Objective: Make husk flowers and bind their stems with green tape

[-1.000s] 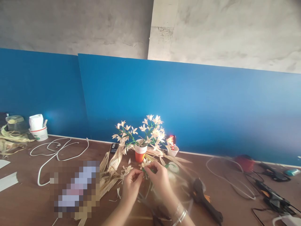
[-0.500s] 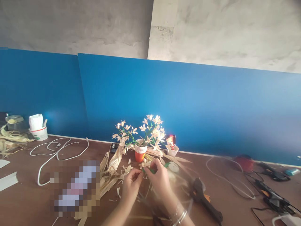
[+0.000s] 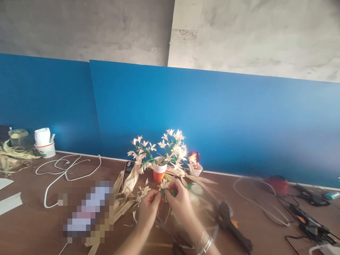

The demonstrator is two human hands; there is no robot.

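Note:
Both my hands meet over the brown table, pinching a small cream husk flower (image 3: 164, 184) with a green wrapped stem. My left hand (image 3: 148, 209) pinches the stem from the left. My right hand (image 3: 180, 203), with bangles at the wrist, pinches it from the right, just under the petals. Behind them stands an orange paper cup (image 3: 158, 172) holding a bunch of similar cream flowers (image 3: 164, 147) on green stems. A green tape roll (image 3: 196, 188) lies just right of my right hand.
Dried corn husks (image 3: 127, 193) lie left of my hands. A black glue gun (image 3: 231, 225) lies to the right, with cables and more tools (image 3: 308, 219) beyond. White cable (image 3: 66, 170), a white cup (image 3: 45, 148) and a small white cup (image 3: 195, 170) stand by the blue wall.
My right hand's fingers have shifted slightly up along the flower stem. The view has drifted a little to the left.

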